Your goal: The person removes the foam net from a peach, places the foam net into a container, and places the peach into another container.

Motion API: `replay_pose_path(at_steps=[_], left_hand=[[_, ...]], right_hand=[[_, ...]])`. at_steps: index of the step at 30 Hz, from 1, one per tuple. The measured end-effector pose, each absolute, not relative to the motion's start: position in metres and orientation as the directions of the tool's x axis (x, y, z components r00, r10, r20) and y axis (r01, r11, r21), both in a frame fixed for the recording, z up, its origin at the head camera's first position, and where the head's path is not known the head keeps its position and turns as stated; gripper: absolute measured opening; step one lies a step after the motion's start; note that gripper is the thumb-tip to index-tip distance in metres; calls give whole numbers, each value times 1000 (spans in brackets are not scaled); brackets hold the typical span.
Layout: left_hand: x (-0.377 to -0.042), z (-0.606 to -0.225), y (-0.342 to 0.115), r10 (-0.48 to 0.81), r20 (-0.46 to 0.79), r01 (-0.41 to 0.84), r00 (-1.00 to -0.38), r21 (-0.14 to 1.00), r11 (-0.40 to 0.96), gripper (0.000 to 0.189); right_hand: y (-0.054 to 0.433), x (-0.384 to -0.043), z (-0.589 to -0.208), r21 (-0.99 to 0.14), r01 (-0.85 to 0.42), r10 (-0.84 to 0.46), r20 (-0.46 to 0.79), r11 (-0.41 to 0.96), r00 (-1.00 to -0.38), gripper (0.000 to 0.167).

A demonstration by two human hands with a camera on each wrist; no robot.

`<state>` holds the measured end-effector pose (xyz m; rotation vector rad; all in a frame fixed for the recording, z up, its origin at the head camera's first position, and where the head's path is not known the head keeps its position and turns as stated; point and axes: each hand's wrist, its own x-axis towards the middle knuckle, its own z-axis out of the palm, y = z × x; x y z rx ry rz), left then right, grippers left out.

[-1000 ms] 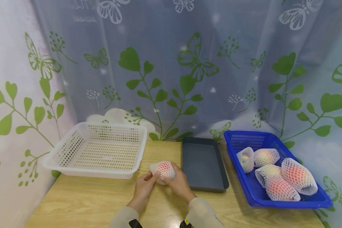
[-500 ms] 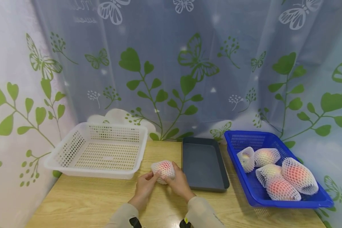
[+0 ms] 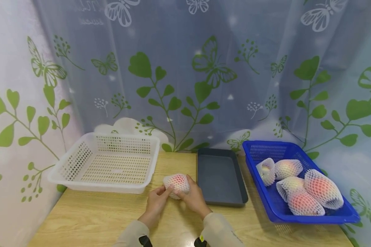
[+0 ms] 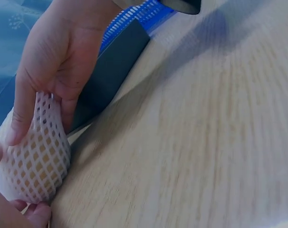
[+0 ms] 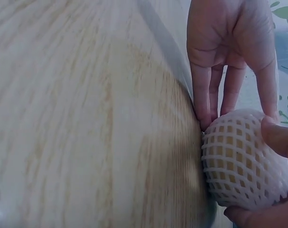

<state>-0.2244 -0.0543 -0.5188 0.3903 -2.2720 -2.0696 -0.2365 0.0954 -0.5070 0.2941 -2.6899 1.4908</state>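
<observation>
A red and yellow fruit point(image 3: 177, 185) in a white foam net sits low at the wooden table, between both hands. The left hand point(image 3: 156, 204) holds its left side with thumb and fingertips. From the right, the right hand point(image 3: 193, 198) grips it, thumb on the near face and fingers behind. In the left wrist view, the netted fruit point(image 4: 37, 164) has the right hand point(image 4: 63, 52) at its top end and the left fingertips point(image 4: 37, 214) at its lower end. The right wrist view shows the left hand point(image 5: 231, 52) reaching down to the netted fruit point(image 5: 241, 159).
A white perforated basket point(image 3: 148, 187) stands at the left with nothing in it. Right of the hands lies a dark grey tray point(image 3: 222, 181). Farther right, a blue basket point(image 3: 273, 212) holds several netted fruits point(image 3: 323, 188). A patterned curtain point(image 3: 179, 68) hangs behind the table.
Both hands keep the same hold on the netted fruit in the same spot. The whole view has shifted very slightly.
</observation>
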Motion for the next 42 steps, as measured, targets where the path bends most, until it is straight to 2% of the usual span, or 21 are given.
replay_pose_path(at_steps=[11,20,27,33,37,42], left_hand=[[-217,-507,-62,-117,-134,-140,-984,989,38,59],[-209,-487,-74,-38,-54,-57,-998,995,83,65],[-203,-471,-85,29,-23,-19,-999,989,149,63],[-203,-457,-98,120,90,109,-989,981,158,59],[-203,-447,-107,182,157,193,-971,960,201,65],[-206,-440,-119,186,211,254,-960,933,254,70]], right_hand=[[109,-232,-485,-844,-195,-110,161,499,-981,77],[134,-227,-459,-851,-159,-110,120,500,-987,77],[158,-222,-447,-855,-181,-93,156,486,-983,75],[174,-219,-440,-857,-174,-85,152,485,-985,79],[182,-213,-435,-855,-160,-82,137,494,-987,80],[192,-207,-432,-845,-167,-76,149,509,-986,81]])
